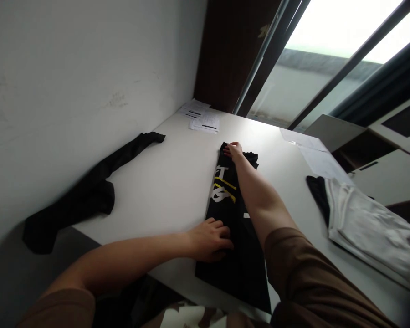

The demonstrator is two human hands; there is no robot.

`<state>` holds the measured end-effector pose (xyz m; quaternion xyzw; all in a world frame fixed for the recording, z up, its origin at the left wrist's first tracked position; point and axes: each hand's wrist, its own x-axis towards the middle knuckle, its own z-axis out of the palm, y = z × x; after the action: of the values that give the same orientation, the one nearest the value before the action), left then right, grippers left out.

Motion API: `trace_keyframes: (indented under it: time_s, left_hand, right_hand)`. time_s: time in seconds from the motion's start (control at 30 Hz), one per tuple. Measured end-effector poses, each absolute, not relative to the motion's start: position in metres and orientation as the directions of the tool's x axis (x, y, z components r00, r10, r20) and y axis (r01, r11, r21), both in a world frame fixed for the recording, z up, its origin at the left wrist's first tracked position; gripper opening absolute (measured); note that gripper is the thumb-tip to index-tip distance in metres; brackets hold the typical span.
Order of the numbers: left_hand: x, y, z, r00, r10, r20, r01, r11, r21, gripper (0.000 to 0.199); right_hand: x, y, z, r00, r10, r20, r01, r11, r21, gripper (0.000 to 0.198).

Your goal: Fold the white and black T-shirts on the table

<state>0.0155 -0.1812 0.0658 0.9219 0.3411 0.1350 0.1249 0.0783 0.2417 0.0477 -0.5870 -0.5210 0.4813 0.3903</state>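
Observation:
A black printed T-shirt (239, 255), folded into a long strip, lies lengthwise before me on the white table. White lettering and yellow lines show along its left side. My left hand (210, 240) rests on the nearer half, its fingers curled in on the cloth. At the far end, my right hand (233, 150) has its bent fingers on the bunched top edge, with that forearm stretched over the shirt's right side. The cloth right under both hands is hidden.
Another black garment (89, 196) lies crumpled along the table's left edge by the wall. Papers (205, 122) are at the far corner. Folded white and black clothes (372, 223) are stacked on the right, near more sheets (314, 152). White cabinets (392, 173) stand beyond.

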Motion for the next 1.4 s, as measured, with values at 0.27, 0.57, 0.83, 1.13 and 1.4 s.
trace_keyframes:
  time_s: [0.27, 0.57, 0.83, 1.13, 1.4]
  left_hand:
    - [0.014, -0.183, 0.068, 0.730, 0.661, 0.176, 0.599, -0.742, 0.302, 0.031]
    - [0.017, -0.194, 0.071, 0.704, 0.688, 0.176, 0.629, -0.719, 0.298, 0.029]
    - [-0.016, -0.190, 0.073, 0.679, 0.707, 0.200, 0.610, -0.694, 0.382, 0.037]
    - [-0.054, -0.189, 0.080, 0.667, 0.739, 0.093, 0.625, -0.624, 0.468, 0.064]
    - [-0.032, -0.194, 0.076, 0.753, 0.655, 0.058, 0.594, -0.715, 0.370, 0.084]
  right_hand:
    - [0.100, 0.212, 0.043, -0.232, 0.966, 0.117, 0.519, 0.225, -0.825, 0.017]
    - [0.151, 0.151, 0.033, -0.592, 0.753, 0.288, 0.644, 0.657, -0.393, 0.048]
    - [0.262, 0.042, 0.044, -0.634, 0.709, 0.310, 0.621, 0.705, -0.341, 0.037]
    - [0.358, -0.111, 0.049, -0.764, 0.609, 0.211, 0.495, 0.764, -0.413, 0.046]
    - [0.339, -0.170, 0.073, -0.885, 0.437, 0.157, 0.341, 0.842, -0.418, 0.048]
